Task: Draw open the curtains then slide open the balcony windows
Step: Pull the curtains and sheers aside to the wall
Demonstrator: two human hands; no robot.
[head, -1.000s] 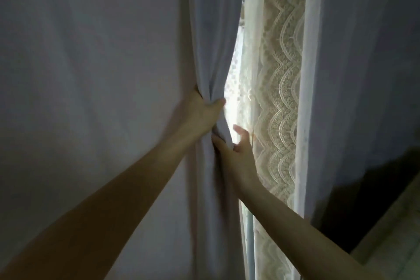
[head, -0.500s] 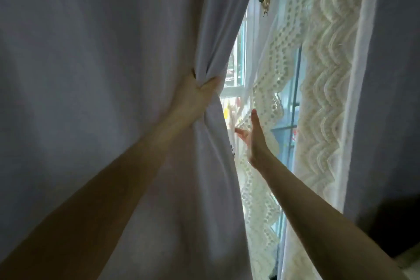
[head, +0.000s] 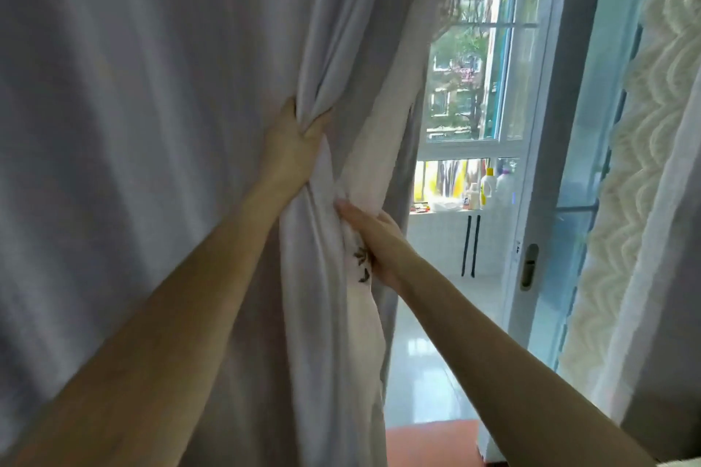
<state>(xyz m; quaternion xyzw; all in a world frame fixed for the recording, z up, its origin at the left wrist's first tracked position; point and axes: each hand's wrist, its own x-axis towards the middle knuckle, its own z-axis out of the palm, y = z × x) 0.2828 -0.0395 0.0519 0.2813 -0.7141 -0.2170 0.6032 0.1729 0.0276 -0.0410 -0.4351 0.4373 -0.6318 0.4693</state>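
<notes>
A grey left curtain [head: 132, 163] fills the left half of the view, bunched at its inner edge together with a white sheer curtain [head: 364, 171]. My left hand [head: 294, 146] grips the bunched grey fabric. Just below it, my right hand [head: 373, 239] holds the gathered sheer against the bunch, fingers curled into the cloth. On the right hang a cream lace curtain [head: 641, 171] and a grey right curtain [head: 671, 315]. Between them the sliding balcony window frame [head: 546, 163] with its lock plate [head: 529, 266] is uncovered.
Through the glass lies a balcony with bottles [head: 489, 186] on a tiled counter, an outer window [head: 474, 80] and trees beyond. A shiny tiled floor [head: 417, 383] and a reddish strip [head: 428, 444] are at the bottom of the gap.
The gap between the curtains has widened leftward. My right hand left the lace edge and took hold of the sheer beside my left hand. The balcony door frame is now exposed.
</notes>
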